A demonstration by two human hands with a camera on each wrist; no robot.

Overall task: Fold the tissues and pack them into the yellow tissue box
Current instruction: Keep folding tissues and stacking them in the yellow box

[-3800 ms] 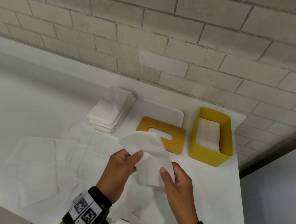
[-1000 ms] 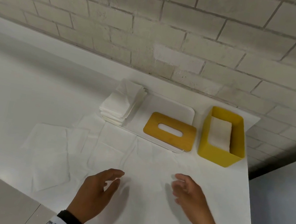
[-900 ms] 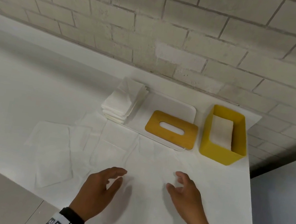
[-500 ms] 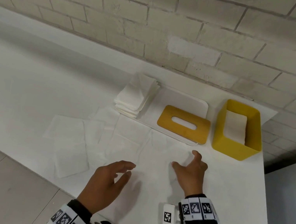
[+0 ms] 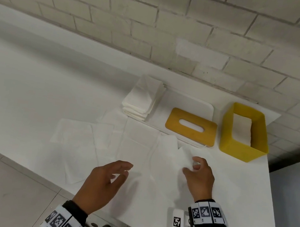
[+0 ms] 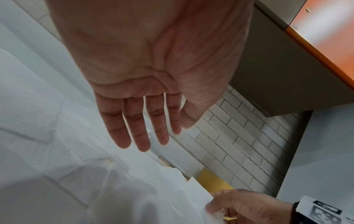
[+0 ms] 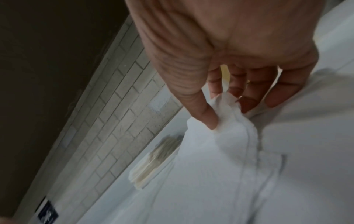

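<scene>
The yellow tissue box point(image 5: 242, 145) stands open at the far right of the white counter, with a folded tissue point(image 5: 242, 128) inside. Its yellow slotted lid point(image 5: 191, 126) lies on a white tray point(image 5: 188, 104). Several unfolded tissues point(image 5: 136, 144) lie flat on the counter. My right hand point(image 5: 197, 173) pinches the far corner of one white tissue point(image 7: 228, 121) between thumb and fingers and lifts it slightly. My left hand point(image 5: 107, 181) hovers open above the near tissues, fingers straight point(image 6: 141, 128), holding nothing.
A stack of folded tissues point(image 5: 143, 98) sits on the tray's left end, against the brick wall point(image 5: 159, 26). The counter's near edge point(image 5: 19, 163) drops to a tiled floor. Its right edge ends past the box.
My right hand has reached forward and pinched up a tissue corner. The left hand stays hovering open. The tissue I held at first now lies on the counter.
</scene>
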